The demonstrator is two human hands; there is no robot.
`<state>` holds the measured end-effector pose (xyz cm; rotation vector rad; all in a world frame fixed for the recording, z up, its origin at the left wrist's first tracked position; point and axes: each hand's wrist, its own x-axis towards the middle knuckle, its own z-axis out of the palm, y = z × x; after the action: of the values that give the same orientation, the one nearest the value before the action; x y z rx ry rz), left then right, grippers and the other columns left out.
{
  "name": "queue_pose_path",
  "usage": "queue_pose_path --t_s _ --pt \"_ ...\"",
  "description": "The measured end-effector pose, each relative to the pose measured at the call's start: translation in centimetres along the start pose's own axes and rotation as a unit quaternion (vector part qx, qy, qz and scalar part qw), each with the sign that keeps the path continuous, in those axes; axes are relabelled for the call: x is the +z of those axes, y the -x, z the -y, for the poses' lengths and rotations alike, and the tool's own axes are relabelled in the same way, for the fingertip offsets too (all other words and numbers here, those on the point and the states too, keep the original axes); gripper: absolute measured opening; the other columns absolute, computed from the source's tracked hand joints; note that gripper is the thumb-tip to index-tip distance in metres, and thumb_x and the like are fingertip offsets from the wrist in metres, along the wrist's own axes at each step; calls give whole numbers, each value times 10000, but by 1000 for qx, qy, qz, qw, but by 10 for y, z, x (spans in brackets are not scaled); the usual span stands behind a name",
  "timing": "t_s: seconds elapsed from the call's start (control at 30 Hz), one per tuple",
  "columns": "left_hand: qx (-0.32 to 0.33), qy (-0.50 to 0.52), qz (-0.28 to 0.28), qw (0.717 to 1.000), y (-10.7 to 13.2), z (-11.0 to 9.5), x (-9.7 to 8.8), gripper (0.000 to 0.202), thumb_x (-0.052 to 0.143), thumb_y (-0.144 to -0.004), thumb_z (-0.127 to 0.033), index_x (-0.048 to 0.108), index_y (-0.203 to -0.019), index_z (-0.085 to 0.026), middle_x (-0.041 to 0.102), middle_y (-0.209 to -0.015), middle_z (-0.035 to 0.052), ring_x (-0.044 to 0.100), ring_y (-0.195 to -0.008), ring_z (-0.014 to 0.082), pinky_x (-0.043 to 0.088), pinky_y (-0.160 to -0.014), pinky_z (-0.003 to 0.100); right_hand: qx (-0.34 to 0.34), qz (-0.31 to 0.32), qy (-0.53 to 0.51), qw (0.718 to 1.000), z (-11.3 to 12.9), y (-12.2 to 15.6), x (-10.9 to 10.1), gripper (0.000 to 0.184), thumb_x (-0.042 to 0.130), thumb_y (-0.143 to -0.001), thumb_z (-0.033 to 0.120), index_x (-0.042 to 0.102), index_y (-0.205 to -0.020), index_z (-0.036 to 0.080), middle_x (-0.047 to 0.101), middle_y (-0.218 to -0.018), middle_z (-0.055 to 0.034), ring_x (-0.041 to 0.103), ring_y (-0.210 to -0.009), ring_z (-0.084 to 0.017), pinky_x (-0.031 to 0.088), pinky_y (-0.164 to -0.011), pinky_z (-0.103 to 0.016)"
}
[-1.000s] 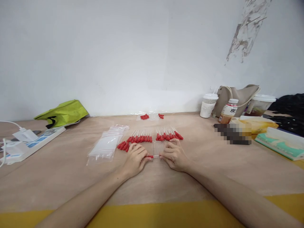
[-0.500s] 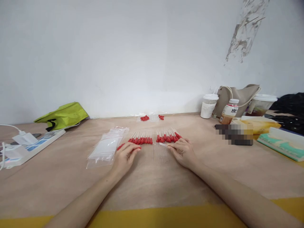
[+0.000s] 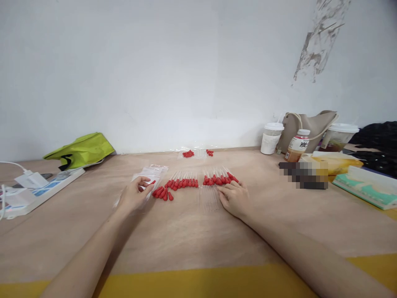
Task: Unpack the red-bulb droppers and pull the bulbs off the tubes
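Observation:
My left hand (image 3: 134,195) pinches a red dropper bulb (image 3: 151,182) between thumb and fingers, above the clear plastic bags (image 3: 149,176). Just right of it lies a small pile of loose red bulbs (image 3: 161,193). My right hand (image 3: 235,199) is closed, its fingertips on a clear dropper tube (image 3: 218,187) at the top end of a row of bare clear tubes (image 3: 209,198). Two groups of droppers with red bulbs fitted, a left group (image 3: 182,182) and a right group (image 3: 218,179), lie beyond my hands, their clear stems pointing to the wall.
More red bulbs (image 3: 188,153) lie on plastic bags near the wall. A power strip (image 3: 46,194) and a lime-green bag (image 3: 83,151) are at left. At right stand a lidded cup (image 3: 271,140), a bottle (image 3: 297,145), a grey bag (image 3: 310,124) and a tissue pack (image 3: 366,188).
My left hand has moved left and up from the loose bulbs to over the plastic bags, uncovering the pile. My right hand has shifted only slightly at the tubes.

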<state>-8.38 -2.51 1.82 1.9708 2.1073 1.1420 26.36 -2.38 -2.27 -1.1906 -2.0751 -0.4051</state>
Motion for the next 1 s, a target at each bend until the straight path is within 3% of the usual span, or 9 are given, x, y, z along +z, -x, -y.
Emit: queue_pose_path --t_s 0.2,0.33,0.8,1.0 --pt "33 3 9 999 4 -10 5 351 546 -678 -506 546 -848 -199 626 -755 4 530 -570 134 408 -534 247 3 52 -14 999 9 -2 -7 259 422 -837 377 631 -824 224 635 -765 -29 492 -776 -174 248 -764 -354" --pt "34 4 17 999 6 -13 6 363 549 -674 -526 549 -829 -198 633 -791 9 533 -597 138 408 -554 248 -13 73 -22 997 11 -2 -11 363 426 -805 511 616 -890 214 614 -854 -54 483 -836 -195 249 -780 -360" --pt "66 -58 77 993 14 -34 6 278 520 -706 -486 624 -784 -240 659 -767 -26 534 -690 162 371 -599 245 -35 97 -12 995 12 -3 -14 490 411 -766 608 596 -965 200 582 -916 -61 468 -860 -200 264 -778 -357" --pt "66 -50 13 996 11 -33 5 358 482 -719 -527 631 -793 -210 638 -820 17 524 -721 175 387 -631 263 -18 81 -32 996 10 -2 -10 418 413 -805 534 577 -1017 213 595 -918 -50 479 -866 -195 263 -787 -359"
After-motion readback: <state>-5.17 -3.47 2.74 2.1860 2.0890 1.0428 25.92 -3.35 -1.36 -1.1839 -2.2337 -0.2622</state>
